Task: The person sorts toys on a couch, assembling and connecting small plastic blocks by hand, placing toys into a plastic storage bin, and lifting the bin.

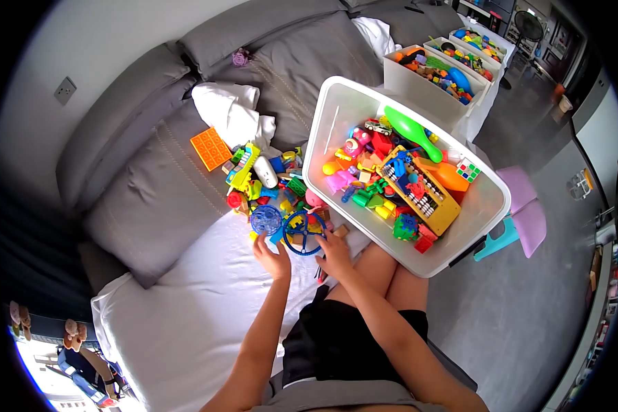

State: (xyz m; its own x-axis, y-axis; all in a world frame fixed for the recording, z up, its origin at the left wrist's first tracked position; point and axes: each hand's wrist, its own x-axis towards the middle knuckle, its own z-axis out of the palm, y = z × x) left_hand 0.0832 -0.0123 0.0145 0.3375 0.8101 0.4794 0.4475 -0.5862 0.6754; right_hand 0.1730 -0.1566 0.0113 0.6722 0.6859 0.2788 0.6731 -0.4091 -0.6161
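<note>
A blue spoked toy wheel point(285, 240) lies over the near edge of a pile of mixed toys on the couch. My right hand point(335, 255) has its fingers closed at the wheel's right rim. Just left of it, my left hand point(273, 261) has its fingers apart, close below a blue openwork round toy point(266, 220); whether it touches that toy I cannot tell. Beyond my hands in the pile are a white computer mouse point(266, 172), a yellow-green toy vehicle point(243, 169) and a red round piece point(234, 200).
At my right stands a large white bin point(314, 161) of toys, including a green bowling pin point(410, 130) and an abacus point(429, 196). An orange studded plate point(211, 149) and white cloth point(226, 106) lie on the grey couch. Toy-filled boxes point(419, 89) stand behind.
</note>
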